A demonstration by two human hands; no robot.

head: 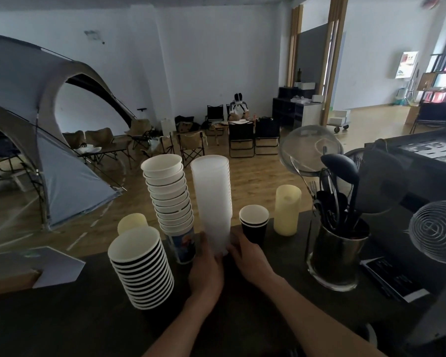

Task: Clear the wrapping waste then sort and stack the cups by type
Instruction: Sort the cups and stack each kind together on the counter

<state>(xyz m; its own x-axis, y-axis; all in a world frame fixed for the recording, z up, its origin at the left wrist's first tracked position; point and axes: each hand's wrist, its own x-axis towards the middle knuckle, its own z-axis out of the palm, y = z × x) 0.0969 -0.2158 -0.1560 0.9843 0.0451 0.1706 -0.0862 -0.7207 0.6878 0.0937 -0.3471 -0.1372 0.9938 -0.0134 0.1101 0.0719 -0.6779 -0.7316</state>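
Note:
A tall stack of clear plastic cups stands upright on the dark counter. My left hand and my right hand hold its base from either side, fingers curled around it. Left of it rises a stack of white printed paper cups. At the near left leans a stack of black paper cups with white insides. A short stack of black cups stands just right of my right hand. Two cream-coloured stacks stand at the far edge, one at the right, one at the left.
A metal holder full of black utensils stands at the right, with wire strainers and a machine beyond. A cardboard box flap lies at the left counter edge. Behind the counter is a room with a tent and folding chairs.

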